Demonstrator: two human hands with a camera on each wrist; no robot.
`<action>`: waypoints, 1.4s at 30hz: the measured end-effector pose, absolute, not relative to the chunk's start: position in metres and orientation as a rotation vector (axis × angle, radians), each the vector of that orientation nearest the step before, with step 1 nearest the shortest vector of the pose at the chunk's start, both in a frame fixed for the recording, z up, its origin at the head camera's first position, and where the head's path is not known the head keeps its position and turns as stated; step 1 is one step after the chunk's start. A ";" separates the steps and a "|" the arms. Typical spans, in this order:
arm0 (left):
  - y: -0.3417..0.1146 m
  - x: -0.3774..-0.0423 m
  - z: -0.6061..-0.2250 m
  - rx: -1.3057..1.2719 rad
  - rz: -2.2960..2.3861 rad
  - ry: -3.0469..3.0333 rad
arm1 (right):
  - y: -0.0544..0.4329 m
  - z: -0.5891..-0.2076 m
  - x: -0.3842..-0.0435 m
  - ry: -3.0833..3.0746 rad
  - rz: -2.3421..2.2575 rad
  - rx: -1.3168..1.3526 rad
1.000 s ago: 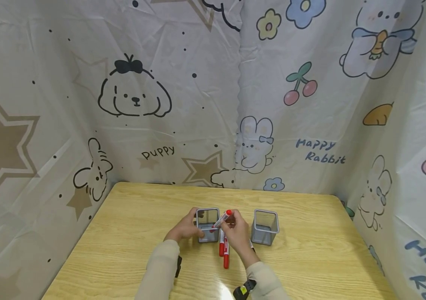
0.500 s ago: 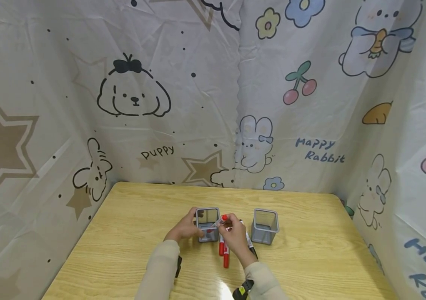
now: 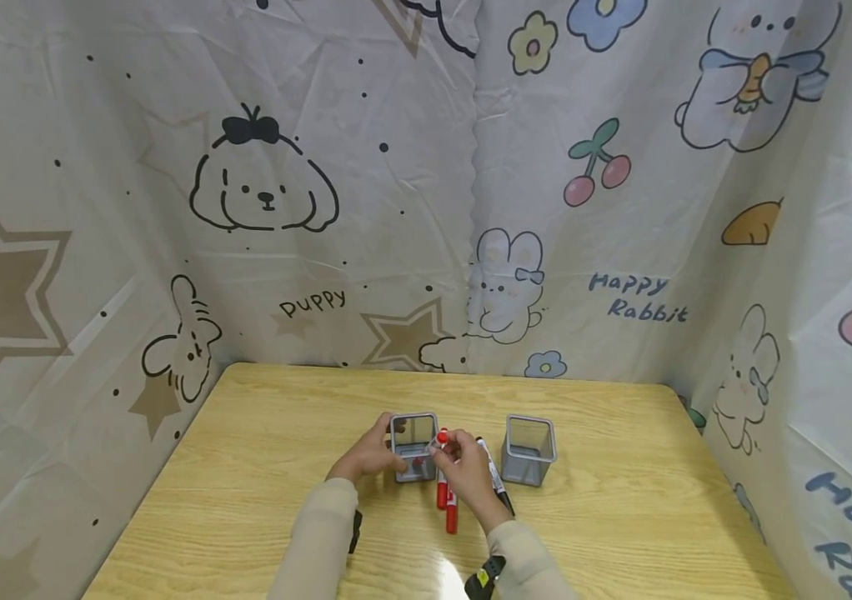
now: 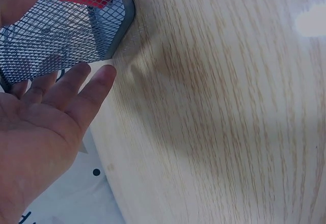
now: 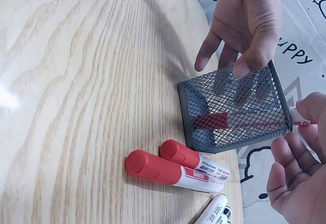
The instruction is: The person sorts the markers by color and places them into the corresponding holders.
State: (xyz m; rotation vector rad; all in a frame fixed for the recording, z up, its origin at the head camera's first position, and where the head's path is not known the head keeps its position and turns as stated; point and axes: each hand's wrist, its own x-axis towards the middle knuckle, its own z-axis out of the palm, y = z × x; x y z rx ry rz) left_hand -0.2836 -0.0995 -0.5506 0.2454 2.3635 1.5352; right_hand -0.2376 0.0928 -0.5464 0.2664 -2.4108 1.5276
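Note:
My left hand (image 3: 366, 457) holds the left grey mesh pen holder (image 5: 244, 138), thumb on its near side and other fingers on its far side. In my right hand (image 3: 471, 482) a red-and-white marker (image 5: 211, 121) is pinched near its upper end. Through the mesh, its red cap shows low inside the pen holder, and the marker leans against the rim. Two more red markers, one (image 5: 153, 167) nearer and one (image 5: 180, 154) beside the holder, lie on the table. A black-capped white marker (image 3: 497, 479) lies to the right of my right hand.
A second mesh pen holder (image 3: 528, 472) stands upright on the right, with no marker seen in it. Both stand on a light wooden table (image 3: 283, 417). A printed cloth (image 3: 396, 192) hangs behind and along both sides.
My right hand has moved down and slightly left, lowering the red marker into the left pen holder. The black-capped marker has come into fuller view. My left hand keeps its place.

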 end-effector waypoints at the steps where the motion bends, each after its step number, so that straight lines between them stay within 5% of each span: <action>1: -0.099 -0.283 -0.551 0.244 1.535 2.364 | 0.093 -0.547 -0.237 -2.412 1.535 0.266; 15: -0.098 -0.283 -0.552 0.218 1.530 2.362 | 0.097 -0.542 -0.232 -2.512 1.519 0.303; 31: -0.100 -0.283 -0.551 0.197 1.520 2.351 | 0.103 -0.511 -0.222 -3.039 0.597 0.488; 42: -0.101 -0.284 -0.553 0.214 1.537 2.331 | 0.104 -0.522 -0.220 -3.079 0.482 0.510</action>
